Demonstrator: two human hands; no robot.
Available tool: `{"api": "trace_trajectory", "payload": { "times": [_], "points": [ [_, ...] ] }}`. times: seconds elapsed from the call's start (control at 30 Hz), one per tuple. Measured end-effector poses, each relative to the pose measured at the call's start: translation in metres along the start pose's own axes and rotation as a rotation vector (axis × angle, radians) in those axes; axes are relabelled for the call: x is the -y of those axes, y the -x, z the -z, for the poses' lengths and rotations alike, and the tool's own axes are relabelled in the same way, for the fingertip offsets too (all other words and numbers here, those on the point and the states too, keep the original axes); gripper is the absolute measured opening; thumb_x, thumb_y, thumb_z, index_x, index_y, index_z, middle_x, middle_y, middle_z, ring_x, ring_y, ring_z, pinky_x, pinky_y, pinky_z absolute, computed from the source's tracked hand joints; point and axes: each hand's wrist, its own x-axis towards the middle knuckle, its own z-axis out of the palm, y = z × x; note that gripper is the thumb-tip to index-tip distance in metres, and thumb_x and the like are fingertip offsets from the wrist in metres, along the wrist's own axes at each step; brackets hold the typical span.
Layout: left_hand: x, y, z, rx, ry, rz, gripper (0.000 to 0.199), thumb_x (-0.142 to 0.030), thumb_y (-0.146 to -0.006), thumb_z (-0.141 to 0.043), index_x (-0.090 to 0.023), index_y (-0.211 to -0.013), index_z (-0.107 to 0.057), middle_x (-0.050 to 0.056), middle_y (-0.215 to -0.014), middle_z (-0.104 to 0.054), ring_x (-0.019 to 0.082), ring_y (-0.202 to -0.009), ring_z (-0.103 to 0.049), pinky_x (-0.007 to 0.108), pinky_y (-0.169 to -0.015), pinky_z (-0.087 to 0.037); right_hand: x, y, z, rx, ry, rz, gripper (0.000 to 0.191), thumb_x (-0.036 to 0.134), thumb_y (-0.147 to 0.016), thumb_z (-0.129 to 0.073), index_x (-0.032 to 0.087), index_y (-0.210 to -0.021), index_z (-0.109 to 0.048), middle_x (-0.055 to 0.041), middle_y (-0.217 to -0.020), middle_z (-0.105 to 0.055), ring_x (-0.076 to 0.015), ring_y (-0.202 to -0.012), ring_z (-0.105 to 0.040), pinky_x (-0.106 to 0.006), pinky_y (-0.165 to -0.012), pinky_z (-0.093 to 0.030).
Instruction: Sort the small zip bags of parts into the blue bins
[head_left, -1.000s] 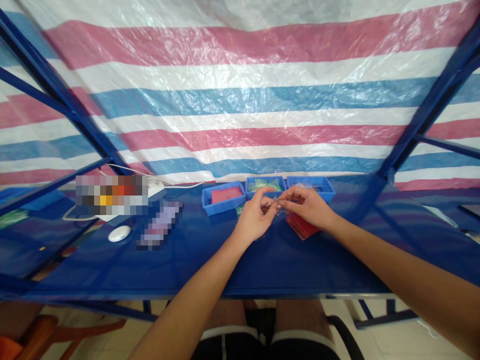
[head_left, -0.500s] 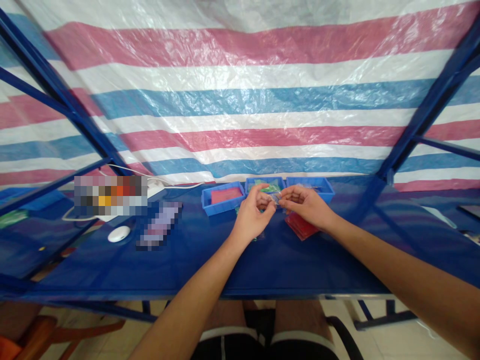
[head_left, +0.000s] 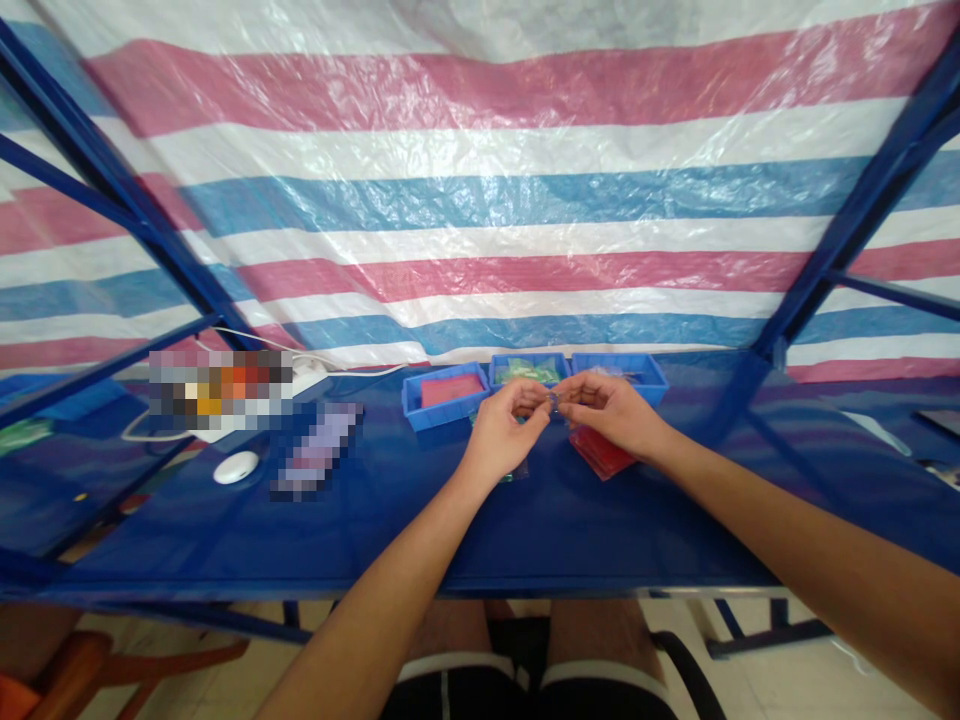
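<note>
My left hand (head_left: 510,425) and my right hand (head_left: 613,412) meet above the table, fingertips pinched on a small clear plastic bag (head_left: 555,401). Most of the bag is hidden by the fingers, and its contents are too small to tell. Beneath my right hand lie flat red packets (head_left: 602,458) on the table. A clear packet with some green (head_left: 517,474) shows partly from under my left hand. Just beyond the hands stand three blue bins: the left bin (head_left: 442,415) holds pinkish-red flat pieces, the middle bin (head_left: 529,357) green packets, the right bin (head_left: 654,385) clear bags.
On the blue table (head_left: 585,545), a white rounded object (head_left: 236,467) and a blurred-out phone-like item (head_left: 319,450) lie to the left. White cables (head_left: 367,372) run behind. Blue metal posts (head_left: 847,215) flank a striped plastic sheet (head_left: 480,200).
My left fingers have closed in, the raised index finger coming down toward the bag. Both fingertips are now nearer each other, and less of the bag shows.
</note>
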Motion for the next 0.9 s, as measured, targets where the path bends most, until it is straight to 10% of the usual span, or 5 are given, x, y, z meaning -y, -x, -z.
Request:
{"api": "trace_trajectory", "payload": {
  "times": [0.3, 0.53, 0.9],
  "points": [
    [-0.001, 0.000, 0.007, -0.021, -0.124, -0.136, 0.010, -0.021, -0.093, -0.068, -0.020, -0.098, -0.076, 0.010, -0.125, -0.071, 0.023, -0.117, -0.070, 0.034, -0.095, -0.059, -0.005, -0.004, 0.006, -0.080, 0.224, 0.231, 0.014, 0.039, -0.088, -0.078, 0.028, -0.096, -0.081, -0.0079, -0.118, -0.071, -0.0277, -0.117, -0.066, -0.045, -0.101, -0.054],
    [0.007, 0.002, 0.008, 0.000, -0.131, -0.004, 0.016, -0.026, -0.096, -0.066, -0.021, -0.106, -0.078, 0.005, -0.105, -0.081, 0.021, -0.096, -0.076, 0.034, -0.092, -0.060, -0.006, -0.003, 0.005, -0.062, 0.200, 0.076, 0.018, 0.043, -0.089, -0.076, 0.028, -0.099, -0.080, -0.0035, -0.093, -0.077, -0.0238, -0.081, -0.071, -0.043, -0.084, -0.058],
    [0.001, 0.001, 0.005, -0.037, -0.246, -0.064, 0.020, -0.029, -0.098, -0.066, -0.022, -0.110, -0.078, 0.008, -0.114, -0.079, 0.024, -0.106, -0.074, 0.035, -0.091, -0.061, 0.011, 0.002, -0.002, -0.099, 0.051, 0.024, 0.025, 0.041, -0.089, -0.073, 0.024, -0.106, -0.079, -0.0047, -0.099, -0.079, -0.0209, -0.079, -0.074, -0.039, -0.082, -0.064]
  ]
}}
